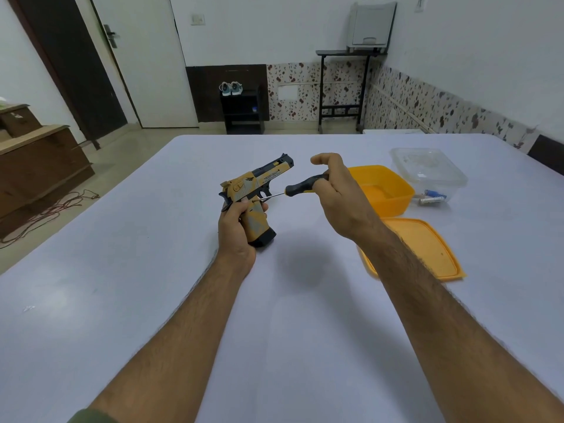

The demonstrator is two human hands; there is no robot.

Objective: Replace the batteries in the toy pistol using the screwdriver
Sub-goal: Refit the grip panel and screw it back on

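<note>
White table (152,300) filled most of the view, both forearms reaching in from its near edge. Toward the right edge sat an orange tub (393,190), open top, with its orange lid (427,248) lying flat just nearer, partly hidden behind the right forearm. A clear plastic box (427,169) stood beyond the tub toward the far right corner; contents blurry, could not make them out. Loose batteries (432,198) lay on the table just in front of the clear box, beside the tub; count unclear.

Toy pistol (259,184), tan and black, was held above the middle of the table, barrel pointing away and to the right, grip down. Left hand (236,227) was wrapped round the grip from behind, fingers curled across the front of it, thumb tip showing on the right side; lower grip and black base stuck out below the fingers. Right hand (335,190) pinched the black handle of the screwdriver (293,190) at its rear end, index finger raised and bent above, other fingers curled round the handle end, which they hid. The thin shaft ran left and slightly down to the pistol, tip meeting the frame just above the left fingers, at the top of the grip. Screw itself too small to see.
</note>
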